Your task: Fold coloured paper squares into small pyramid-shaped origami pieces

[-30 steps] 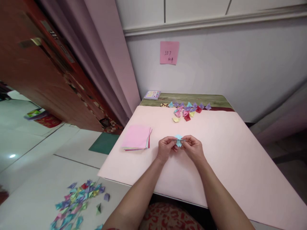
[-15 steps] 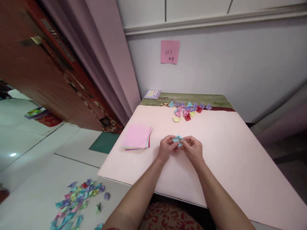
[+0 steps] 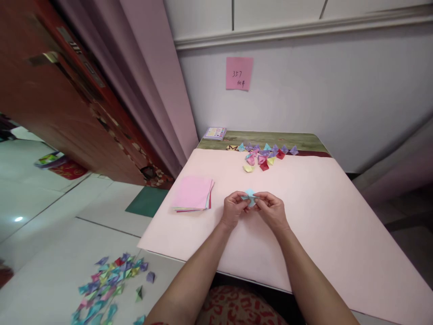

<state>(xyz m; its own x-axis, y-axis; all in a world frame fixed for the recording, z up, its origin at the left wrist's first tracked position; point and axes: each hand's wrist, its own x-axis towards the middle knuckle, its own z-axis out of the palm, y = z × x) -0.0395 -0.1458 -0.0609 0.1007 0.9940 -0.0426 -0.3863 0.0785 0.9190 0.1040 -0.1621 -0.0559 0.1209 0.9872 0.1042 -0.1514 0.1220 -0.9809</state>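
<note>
A small light-blue folded paper (image 3: 250, 194) is held between both hands above the pale pink table cover (image 3: 318, 216). My left hand (image 3: 233, 208) pinches its left side between thumb and fingers. On the other side, my right hand (image 3: 270, 207) grips the right edge the same way. Parts of the paper are hidden behind the fingers. To the left lies a stack of square paper sheets (image 3: 193, 193), pink on top. Beyond the hands sit several folded paper pieces (image 3: 262, 155) in purple, blue, pink, red and yellow.
Many more folded papers (image 3: 111, 280) lie on the floor at lower left. A small stack of printed cards (image 3: 215, 133) rests at the table's far left corner. A pink note (image 3: 239, 73) is stuck on the wall. A red-brown door (image 3: 84, 113) stands at left.
The blue paper has changed shape: its upper part now stands up rounded above the fingers, where a flatter pointed shape showed before. Both hands have shifted very slightly left.
</note>
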